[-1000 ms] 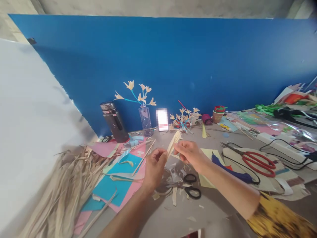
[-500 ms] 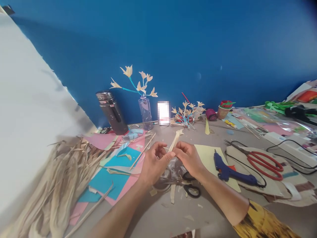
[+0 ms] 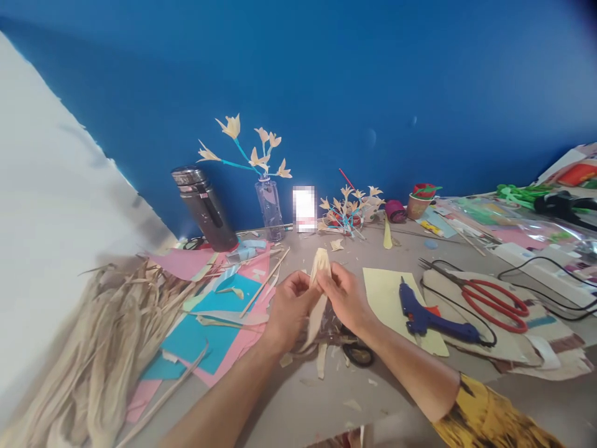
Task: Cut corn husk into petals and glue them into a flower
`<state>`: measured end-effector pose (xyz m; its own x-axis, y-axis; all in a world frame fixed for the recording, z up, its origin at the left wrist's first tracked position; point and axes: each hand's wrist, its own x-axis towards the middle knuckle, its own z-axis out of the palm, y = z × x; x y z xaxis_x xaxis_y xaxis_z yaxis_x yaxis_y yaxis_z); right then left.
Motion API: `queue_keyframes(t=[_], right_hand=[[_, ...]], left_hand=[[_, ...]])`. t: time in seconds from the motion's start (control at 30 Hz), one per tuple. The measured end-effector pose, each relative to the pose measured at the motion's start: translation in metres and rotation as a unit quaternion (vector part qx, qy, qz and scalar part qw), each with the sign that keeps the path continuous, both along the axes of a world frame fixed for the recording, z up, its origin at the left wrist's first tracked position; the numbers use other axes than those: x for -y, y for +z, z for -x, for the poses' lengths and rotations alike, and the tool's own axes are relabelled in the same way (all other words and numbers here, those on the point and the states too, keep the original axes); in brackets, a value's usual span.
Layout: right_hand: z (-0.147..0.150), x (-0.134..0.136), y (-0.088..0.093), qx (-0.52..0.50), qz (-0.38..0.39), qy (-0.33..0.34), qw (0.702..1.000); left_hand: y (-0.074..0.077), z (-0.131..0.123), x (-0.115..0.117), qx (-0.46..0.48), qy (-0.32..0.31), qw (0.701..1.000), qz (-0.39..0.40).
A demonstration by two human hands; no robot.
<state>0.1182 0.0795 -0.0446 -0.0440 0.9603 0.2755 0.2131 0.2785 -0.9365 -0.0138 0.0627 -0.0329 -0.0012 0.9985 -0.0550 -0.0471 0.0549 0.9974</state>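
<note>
A pale strip of dried husk (image 3: pixel 321 260) is pinched between both hands over the middle of the table. Its gathered top stands above the fingers, and its lower part hangs down between the hands. My left hand (image 3: pixel 290 308) is closed on its left side, fingertips curled. On the right side my right hand (image 3: pixel 349 297) presses thumb and fingers against it. Black-handled scissors (image 3: pixel 358 356) lie beneath the hands, partly hidden, beside some crumpled clear plastic (image 3: pixel 332 328). Another pale strip (image 3: pixel 321 361) rests on the table below them.
Long dried fibres (image 3: pixel 100 354) and blue sheets (image 3: pixel 200 342) lie left. To the right are a blue glue gun (image 3: pixel 433 320), red-handled scissors (image 3: pixel 497 305) and a power strip (image 3: pixel 543 270). Behind stand a dark flask (image 3: pixel 208 211), a bottle of handmade flowers (image 3: pixel 269 211) and a cup (image 3: pixel 418 205).
The husk strip was narrow and slanted up to the right; now it is upright, looks wider, and hangs below my fingers. My right thumb has moved up along it. The view has shifted slightly.
</note>
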Motion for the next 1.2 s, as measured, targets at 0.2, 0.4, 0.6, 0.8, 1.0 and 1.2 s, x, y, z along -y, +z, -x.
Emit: queue_keyframes(t=[0.2,0.4,0.6,0.8,1.0,1.2], right_hand=[[0.005,0.003,-0.002,0.072,-0.073,-0.072,0.992],[-0.001,0.003,-0.006,0.109,-0.109,-0.096,0.983],[0.000,0.003,-0.010,0.157,-0.165,-0.147,0.962],[-0.001,0.006,-0.005,0.149,-0.176,-0.177,0.957],[0.010,0.014,-0.003,0.072,-0.110,-0.092,0.987],[0.010,0.012,-0.010,0.096,-0.112,-0.094,0.985]], left_hand=[[0.002,-0.004,0.006,0.162,-0.080,0.983,0.043],[0.002,0.002,0.001,0.055,-0.059,0.997,-0.001],[0.007,-0.002,0.008,-0.145,0.011,0.983,-0.110],[0.007,-0.008,0.015,-0.158,-0.040,0.982,-0.091],[0.006,-0.014,0.019,-0.197,0.069,0.974,-0.085],[-0.008,-0.011,0.012,-0.278,0.074,0.945,-0.156]])
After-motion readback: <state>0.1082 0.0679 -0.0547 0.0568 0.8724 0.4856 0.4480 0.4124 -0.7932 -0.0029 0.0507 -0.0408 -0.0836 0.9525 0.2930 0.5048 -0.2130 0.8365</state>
